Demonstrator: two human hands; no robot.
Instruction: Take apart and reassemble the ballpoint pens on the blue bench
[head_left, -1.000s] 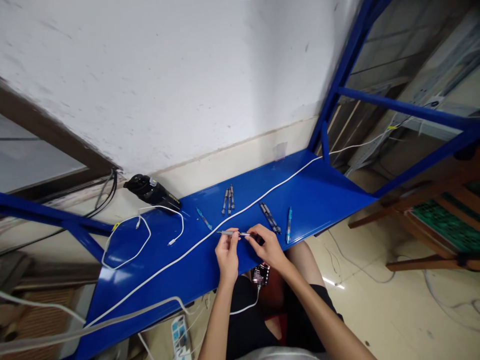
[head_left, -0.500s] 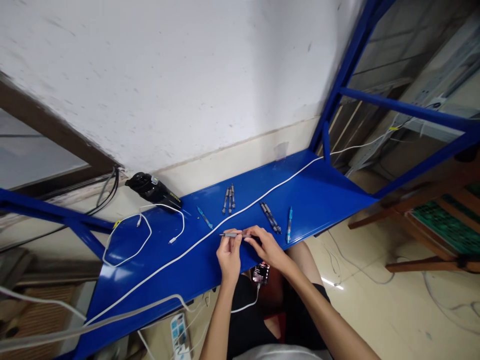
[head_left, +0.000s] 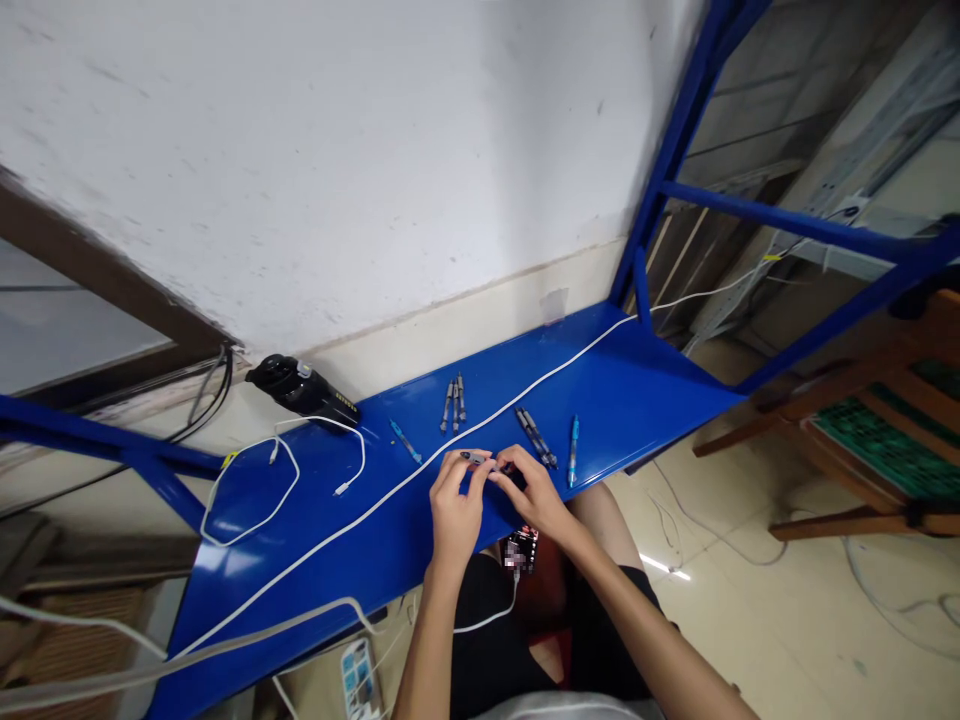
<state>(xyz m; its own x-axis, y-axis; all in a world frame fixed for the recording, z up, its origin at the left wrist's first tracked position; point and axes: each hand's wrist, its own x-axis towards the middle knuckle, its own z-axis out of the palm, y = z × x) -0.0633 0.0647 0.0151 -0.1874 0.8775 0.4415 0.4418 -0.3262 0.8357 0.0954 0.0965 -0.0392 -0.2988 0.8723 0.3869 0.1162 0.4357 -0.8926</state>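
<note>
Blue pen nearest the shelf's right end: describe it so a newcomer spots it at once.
Find the blue metal shelf under the white wall, crossed by a long white cable. On the cable's near side, by the right hand, lie two dark pens and then the blue pen. It lies alone, bright blue, the rightmost pen of all.

Reaching up from the lower edge with both bare forearms, converging so the fingertips nearly meet. Pinching with thumb and forefinger of the left hand (head_left: 452, 508), back toward the camera, wrist straight, remaining fingers loosely curled. Pinching likewise with the right hand (head_left: 537, 497), fingers bent leftward, forearm angled in from lower right.
</note>
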